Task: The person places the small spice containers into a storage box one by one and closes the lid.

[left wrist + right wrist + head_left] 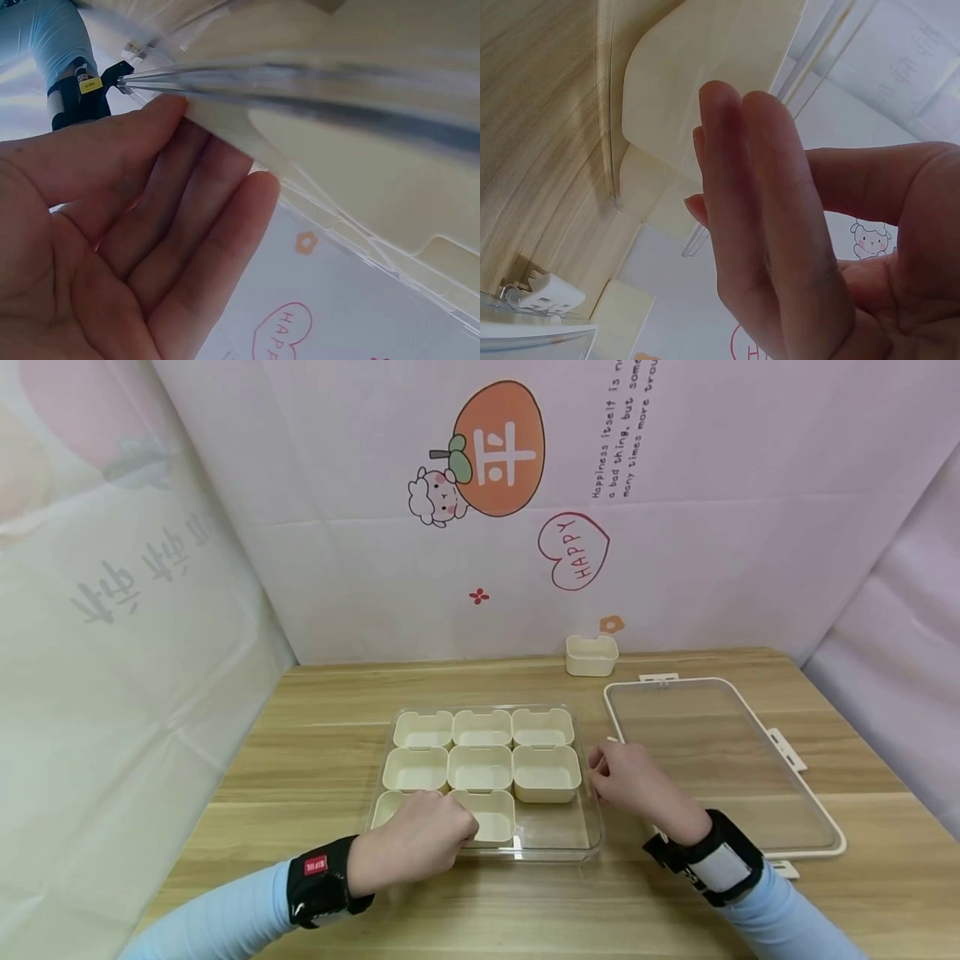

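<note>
A clear tray (551, 839) stands on the table with rows of cream bins inside, and its front right corner holds no bin. My left hand (423, 843) reaches over the front row. It pinches the rim of the front middle cream bin (491, 818) between thumb and fingers. From close up, the left wrist view shows that bin's cream wall (345, 172) at the fingertips. My right hand (622, 777) is beside the tray's right wall, near the right bin (546, 777) of the middle row. Its fingers (780, 187) are nearly straight and hold nothing; whether they touch the tray, I cannot tell.
A clear lid with a white frame (757, 718) lies on the table to the right, partly under my right forearm. One loose cream bin (591, 658) stands at the table's back edge. A printed cloth (360, 552) hangs behind the wooden table (292, 777).
</note>
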The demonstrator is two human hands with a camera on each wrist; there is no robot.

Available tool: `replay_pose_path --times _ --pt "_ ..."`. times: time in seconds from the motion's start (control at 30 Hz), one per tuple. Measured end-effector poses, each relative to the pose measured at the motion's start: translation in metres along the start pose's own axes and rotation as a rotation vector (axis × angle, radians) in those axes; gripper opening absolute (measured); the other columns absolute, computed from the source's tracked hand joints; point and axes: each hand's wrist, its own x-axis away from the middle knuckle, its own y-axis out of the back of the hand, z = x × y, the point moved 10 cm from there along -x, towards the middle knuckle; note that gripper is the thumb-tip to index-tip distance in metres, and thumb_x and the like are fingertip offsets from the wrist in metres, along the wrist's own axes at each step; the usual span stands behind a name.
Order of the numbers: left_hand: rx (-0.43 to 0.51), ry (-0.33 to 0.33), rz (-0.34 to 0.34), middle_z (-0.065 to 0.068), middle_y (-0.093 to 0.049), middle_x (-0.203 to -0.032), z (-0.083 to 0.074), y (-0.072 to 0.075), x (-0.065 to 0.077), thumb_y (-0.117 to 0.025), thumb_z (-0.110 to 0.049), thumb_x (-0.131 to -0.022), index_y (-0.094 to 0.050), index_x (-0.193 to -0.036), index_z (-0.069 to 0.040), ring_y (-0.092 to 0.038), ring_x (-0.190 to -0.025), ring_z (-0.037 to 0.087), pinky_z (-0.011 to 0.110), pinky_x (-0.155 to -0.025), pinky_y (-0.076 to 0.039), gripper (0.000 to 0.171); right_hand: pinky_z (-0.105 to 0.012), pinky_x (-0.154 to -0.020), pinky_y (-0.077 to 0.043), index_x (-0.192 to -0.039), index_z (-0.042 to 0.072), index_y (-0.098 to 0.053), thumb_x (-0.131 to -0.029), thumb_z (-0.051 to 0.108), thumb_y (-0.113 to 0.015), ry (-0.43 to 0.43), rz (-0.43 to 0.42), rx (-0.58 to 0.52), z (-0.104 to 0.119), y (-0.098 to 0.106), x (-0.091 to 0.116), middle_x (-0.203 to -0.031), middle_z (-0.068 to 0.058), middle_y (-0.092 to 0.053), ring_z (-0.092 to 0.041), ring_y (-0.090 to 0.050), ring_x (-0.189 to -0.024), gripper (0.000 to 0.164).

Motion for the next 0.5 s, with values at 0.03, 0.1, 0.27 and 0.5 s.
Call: replay_pose_path --times 0.03,0.1,0.27,0.5 --pt "-0.007 -0.006 0.002 -0.012 -0.019 -0.055 -0.0005 -0.0001 0.0002 -0.058 0.004 -0.071 -0.031 -0.052 -0.02 -0.017 -0.052 0.005 0.019 -0.043 -0.014 0.041 -0.025 -0.052 -0.047 -0.091 -0.004 -0.059 -0.082 0.004 -0.056 0.0 0.0 0.001 0.0003 0.0003 0.0 -0.07 -0.006 -0.066 -0.009 -0.06 -0.054 0.012" --pt "-0.018 -0.015 0.008 -0.013 -0.022 -0.054 -0.0014 -0.0008 0.0005 -0.059 0.004 -0.071 -0.035 -0.052 -0.02 -0.019 -0.051 0.005 0.019 -0.043 -0.016 0.04 -0.025 -0.052 -0.047 -0.091 -0.004 -0.059 -0.082 0.004 -0.056 0.002 0.0 0.004 0.0008 0.0009 -0.0001 -0.07 -0.006 -0.066 -0.009 -0.06 -0.054 0.012" --pt "-0.018 -0.021 0.024 -0.013 -0.029 -0.052 -0.0017 -0.0023 0.0012 -0.062 0.005 -0.071 -0.041 -0.053 -0.02 -0.022 -0.05 0.004 0.019 -0.043 -0.02 0.037 -0.025 -0.052 -0.047 -0.091 -0.004 -0.059 -0.083 0.004 -0.056 -0.001 0.002 0.009 0.0018 0.0019 0.0003 -0.07 -0.006 -0.067 -0.009 -0.06 -0.055 0.012" --pt "-0.013 -0.024 0.04 -0.013 -0.029 -0.052 -0.0025 -0.0044 0.0011 -0.061 0.005 -0.07 -0.04 -0.053 -0.02 -0.024 -0.048 0.004 0.019 -0.042 -0.021 0.037 -0.025 -0.052 -0.047 -0.091 -0.003 -0.059 -0.082 0.004 -0.056 -0.012 0.002 0.007 0.001 0.0018 0.0005 -0.07 -0.005 -0.066 -0.009 -0.059 -0.055 0.012"
